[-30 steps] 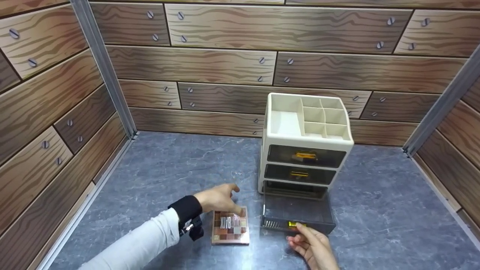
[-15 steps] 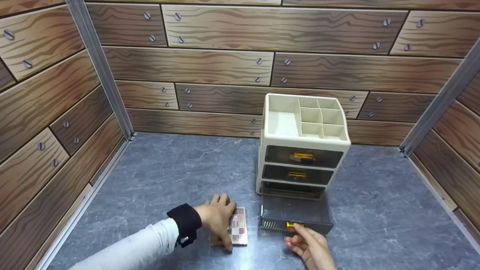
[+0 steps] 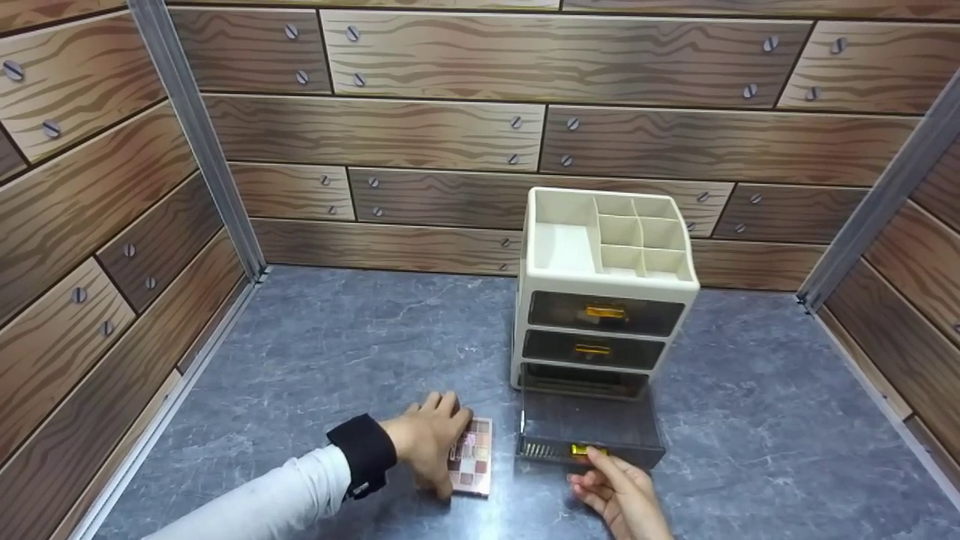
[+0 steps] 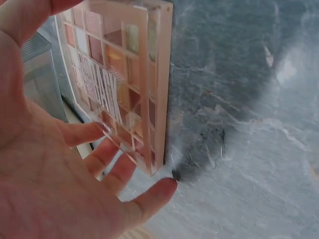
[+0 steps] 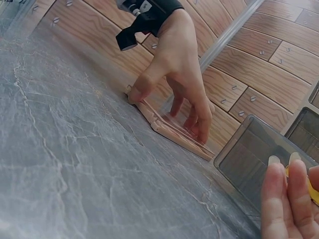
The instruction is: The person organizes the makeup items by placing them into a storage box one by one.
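An eyeshadow palette (image 3: 474,457) with a clear lid lies on the grey marbled surface. My left hand (image 3: 433,442) grips it across its width, thumb at the near edge and fingertips at the far edge. In the left wrist view the fingers curl at the edge of the palette (image 4: 114,74). To the right, a cream drawer organizer (image 3: 525,330) has its bottom drawer (image 3: 585,416) pulled out. My right hand (image 3: 628,495) pinches that drawer's yellow handle (image 3: 580,450), thumb on top. In the right wrist view, the handle (image 5: 313,193) is partly hidden by the fingers.
Two upper drawers of the organizer, the top one (image 3: 562,311) and the middle one (image 3: 547,345), are closed. Its top has open compartments (image 3: 562,247). Wood-patterned walls (image 3: 420,135) with metal corner posts (image 3: 191,127) enclose the surface on the left, back and right.
My left hand has come down from above the palette, spread across it and taken hold of it, with the palette shifting slightly nearer. My right hand has stayed on the drawer handle.
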Available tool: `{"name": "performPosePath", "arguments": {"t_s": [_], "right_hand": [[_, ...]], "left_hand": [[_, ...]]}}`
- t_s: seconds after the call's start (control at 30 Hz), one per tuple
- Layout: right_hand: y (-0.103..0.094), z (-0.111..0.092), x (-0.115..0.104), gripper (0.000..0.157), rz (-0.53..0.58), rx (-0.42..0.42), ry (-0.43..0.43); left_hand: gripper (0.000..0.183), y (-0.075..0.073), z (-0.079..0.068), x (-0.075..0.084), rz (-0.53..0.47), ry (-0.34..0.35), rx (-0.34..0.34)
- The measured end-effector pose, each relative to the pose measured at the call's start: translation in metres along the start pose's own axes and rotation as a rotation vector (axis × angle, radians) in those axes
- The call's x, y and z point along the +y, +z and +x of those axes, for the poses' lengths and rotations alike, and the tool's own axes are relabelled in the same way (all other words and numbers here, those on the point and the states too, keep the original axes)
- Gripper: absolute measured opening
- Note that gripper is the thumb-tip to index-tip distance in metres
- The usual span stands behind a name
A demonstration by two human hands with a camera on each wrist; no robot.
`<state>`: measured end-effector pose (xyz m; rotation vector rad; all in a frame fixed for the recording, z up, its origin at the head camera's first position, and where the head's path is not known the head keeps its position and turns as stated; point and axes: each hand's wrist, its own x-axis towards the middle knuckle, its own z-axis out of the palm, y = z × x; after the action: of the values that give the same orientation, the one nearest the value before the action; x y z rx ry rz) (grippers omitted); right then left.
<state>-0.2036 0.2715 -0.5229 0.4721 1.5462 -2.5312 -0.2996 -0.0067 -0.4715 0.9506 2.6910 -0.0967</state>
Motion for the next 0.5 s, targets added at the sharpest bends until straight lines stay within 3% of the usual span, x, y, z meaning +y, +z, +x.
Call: {"name": "performPosePath", "arguments": {"t_s": [0.3,0.5], "right_hand": [[-0.0004,0.0004,-0.0001,0.02,-0.005,-0.004,-0.026],[-0.0006,0.0001,0.002,0.019,-0.005,-0.008,-0.017]], "left_hand": [[0.102,0.0019,-0.0014,-0.002,0.023,0.068,0.071],[0.109,0.0068,-0.0059,-0.0057,-0.034,0.089,0.099]]}}
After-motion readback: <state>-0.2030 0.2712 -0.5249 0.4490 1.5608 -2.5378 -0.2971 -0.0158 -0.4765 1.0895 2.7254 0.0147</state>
